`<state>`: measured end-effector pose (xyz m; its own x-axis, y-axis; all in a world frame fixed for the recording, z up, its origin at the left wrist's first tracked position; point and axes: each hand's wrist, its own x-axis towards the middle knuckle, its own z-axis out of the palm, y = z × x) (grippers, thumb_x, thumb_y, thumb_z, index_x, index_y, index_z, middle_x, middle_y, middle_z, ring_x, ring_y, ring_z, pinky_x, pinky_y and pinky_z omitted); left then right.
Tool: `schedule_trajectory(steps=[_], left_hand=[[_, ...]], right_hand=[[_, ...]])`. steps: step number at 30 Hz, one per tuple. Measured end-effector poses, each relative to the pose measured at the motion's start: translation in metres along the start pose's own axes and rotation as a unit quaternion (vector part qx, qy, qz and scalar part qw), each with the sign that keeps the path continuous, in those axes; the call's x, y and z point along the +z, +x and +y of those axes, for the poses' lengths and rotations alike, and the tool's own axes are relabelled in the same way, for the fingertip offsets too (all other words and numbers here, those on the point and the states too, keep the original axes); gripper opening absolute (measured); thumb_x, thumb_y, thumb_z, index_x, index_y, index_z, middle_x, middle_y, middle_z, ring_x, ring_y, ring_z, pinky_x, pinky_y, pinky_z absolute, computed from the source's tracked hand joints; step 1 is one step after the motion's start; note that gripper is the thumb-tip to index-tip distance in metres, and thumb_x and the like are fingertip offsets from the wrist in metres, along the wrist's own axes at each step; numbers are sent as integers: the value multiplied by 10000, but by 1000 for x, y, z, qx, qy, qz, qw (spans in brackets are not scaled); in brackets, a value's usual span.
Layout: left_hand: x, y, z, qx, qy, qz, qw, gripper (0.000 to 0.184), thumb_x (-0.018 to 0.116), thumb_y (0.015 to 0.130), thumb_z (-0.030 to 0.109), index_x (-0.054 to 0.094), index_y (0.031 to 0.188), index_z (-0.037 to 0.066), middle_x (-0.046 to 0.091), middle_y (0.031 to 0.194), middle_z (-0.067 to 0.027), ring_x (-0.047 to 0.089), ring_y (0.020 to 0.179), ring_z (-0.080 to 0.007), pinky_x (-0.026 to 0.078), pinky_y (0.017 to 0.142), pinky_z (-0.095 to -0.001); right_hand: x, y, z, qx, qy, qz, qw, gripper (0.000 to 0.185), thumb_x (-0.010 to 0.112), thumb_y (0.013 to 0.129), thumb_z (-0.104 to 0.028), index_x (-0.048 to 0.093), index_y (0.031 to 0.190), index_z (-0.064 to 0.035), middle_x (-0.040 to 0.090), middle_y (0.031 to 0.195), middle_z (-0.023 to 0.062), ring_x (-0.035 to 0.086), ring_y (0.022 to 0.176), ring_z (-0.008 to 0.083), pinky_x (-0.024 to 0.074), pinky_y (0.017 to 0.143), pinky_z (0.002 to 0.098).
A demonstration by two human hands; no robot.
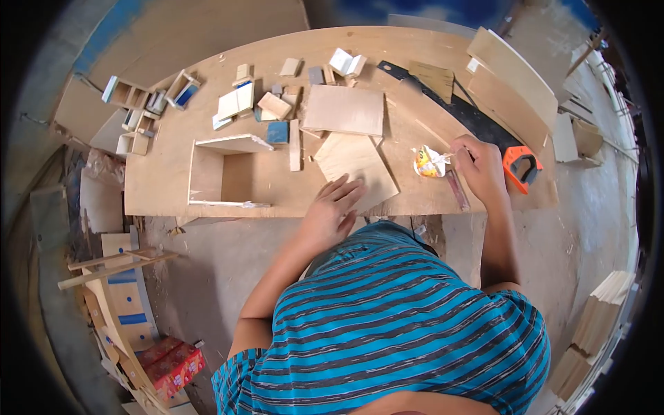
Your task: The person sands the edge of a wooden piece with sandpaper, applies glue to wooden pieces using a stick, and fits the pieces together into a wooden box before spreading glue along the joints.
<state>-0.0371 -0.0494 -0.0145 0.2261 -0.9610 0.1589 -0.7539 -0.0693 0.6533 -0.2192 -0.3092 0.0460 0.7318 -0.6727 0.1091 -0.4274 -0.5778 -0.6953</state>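
My left hand (334,207) lies with its fingers stretched out over the near edge of a square plywood piece (353,162). A larger plywood rectangle (344,109) overlaps that piece's far end. My right hand (478,169) is closed, its fingers pinched on what looks like a thin stick (449,154). The stick's tip is at a crumpled yellow and white packet (430,162), just left of the hand. A narrow reddish-brown strip (456,190) lies below the packet. To the left, an open plywood box frame (228,171) rests near the table's front edge.
A handsaw with an orange handle (521,168) lies right of my right hand. Several small wood blocks (274,105) are scattered behind the box frame. Small wooden assemblies (135,104) sit at the far left. A tall curved plywood panel (515,76) stands at the back right.
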Motion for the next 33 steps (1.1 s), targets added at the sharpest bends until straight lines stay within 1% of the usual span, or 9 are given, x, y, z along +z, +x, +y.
schedule_trajectory(steps=[8,11,18,21,23,26,29,30,33], left_hand=[[24,28,1,21,10,-16,1000,599,667,754,39,529,1338,44,551,1329,-177,456,1288,-413,406,1069,-457],[23,27,3,23,-9,-13,1000,586,671,751,40,542,1323,43,567,1308,-180,472,1274,-412,419,1058,-454],[23,13,-3,3,-22,6,1000,540,667,750,42,575,1283,36,602,1253,-188,499,1249,-408,441,1031,-450],[25,12,-3,-7,-22,3,1000,574,672,755,59,547,1315,37,574,1292,-195,488,1260,-408,436,1035,-448],[28,21,2,3,-25,5,1000,655,701,757,103,480,1370,31,538,1329,-213,475,1272,-410,424,1048,-443],[42,46,7,7,-42,12,999,847,768,730,188,349,1445,18,481,1378,-241,446,1300,-408,400,1070,-432],[74,78,3,22,-44,26,998,1053,834,672,262,222,1490,7,452,1393,-264,419,1323,-400,368,1094,-442],[79,88,6,29,-42,31,998,1118,853,650,284,184,1500,4,448,1393,-270,412,1330,-397,356,1101,-449],[88,109,16,-11,16,-3,1000,1137,865,628,280,180,1489,-6,437,1421,-232,368,1369,-373,337,1099,-492]], right_hand=[[25,0,17,2,-41,-49,998,163,550,898,-136,664,939,-27,660,791,189,654,713,339,491,651,379],[34,2,29,-11,-18,-22,1000,166,558,902,-147,672,963,-43,666,820,193,659,746,353,496,661,389],[31,7,27,14,-25,-29,999,171,579,901,-168,672,982,-51,667,820,187,654,725,347,488,649,384],[27,7,19,32,-45,-29,998,178,589,898,-175,674,988,-47,667,810,187,650,699,331,484,633,376],[28,6,24,11,-44,-14,999,184,597,895,-185,677,986,-46,665,799,187,647,669,312,480,616,369],[28,2,17,65,-11,-48,997,194,606,892,-198,683,985,-47,662,781,190,644,631,276,474,595,367],[38,-5,21,9,20,-22,1000,203,609,891,-200,686,987,-39,661,765,189,633,602,256,468,581,360],[41,-8,22,22,35,-23,999,209,613,891,-204,684,990,-34,660,760,189,634,603,261,470,583,361],[46,-16,26,34,51,-26,998,213,617,900,-192,679,1005,-18,669,788,174,636,629,254,477,599,348]])
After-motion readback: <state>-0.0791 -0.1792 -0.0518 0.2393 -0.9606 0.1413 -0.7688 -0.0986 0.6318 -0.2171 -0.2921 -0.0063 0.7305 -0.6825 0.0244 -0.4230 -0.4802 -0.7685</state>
